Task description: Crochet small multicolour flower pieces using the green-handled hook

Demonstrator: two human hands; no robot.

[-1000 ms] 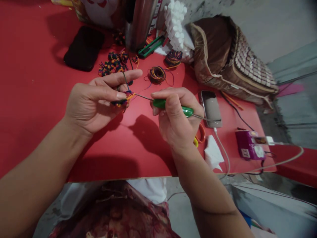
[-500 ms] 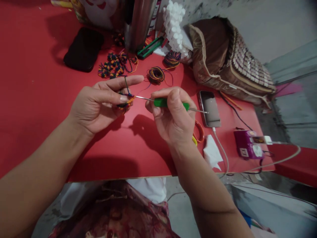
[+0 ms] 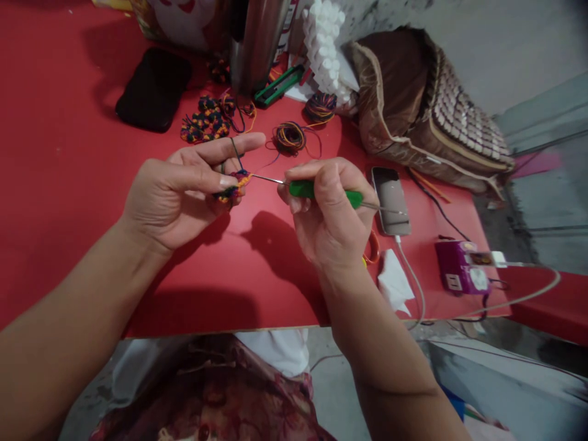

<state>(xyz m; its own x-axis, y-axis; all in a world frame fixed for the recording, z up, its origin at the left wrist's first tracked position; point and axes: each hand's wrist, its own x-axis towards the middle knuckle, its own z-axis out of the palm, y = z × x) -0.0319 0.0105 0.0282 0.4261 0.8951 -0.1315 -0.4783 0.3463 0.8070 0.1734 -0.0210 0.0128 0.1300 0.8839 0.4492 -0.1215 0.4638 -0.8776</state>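
Table (image 3: 59,184) stretches to nine o'clock, edge (image 3: 225,331) at six — left hand (image 3: 169,187) pinches multicoloured crochet (image 3: 228,195), right hand (image 3: 333,214) grips green hook (image 3: 301,188).

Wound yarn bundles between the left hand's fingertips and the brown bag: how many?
2: a looser coil just beyond the right hand, and a more compact bundle farther back, near the brown bag. The right hand could hide others.

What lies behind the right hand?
Past the right hand show part of an orange loop, probably a scissors handle, a yellow sliver and most of a smartphone. The hand covers the rest.
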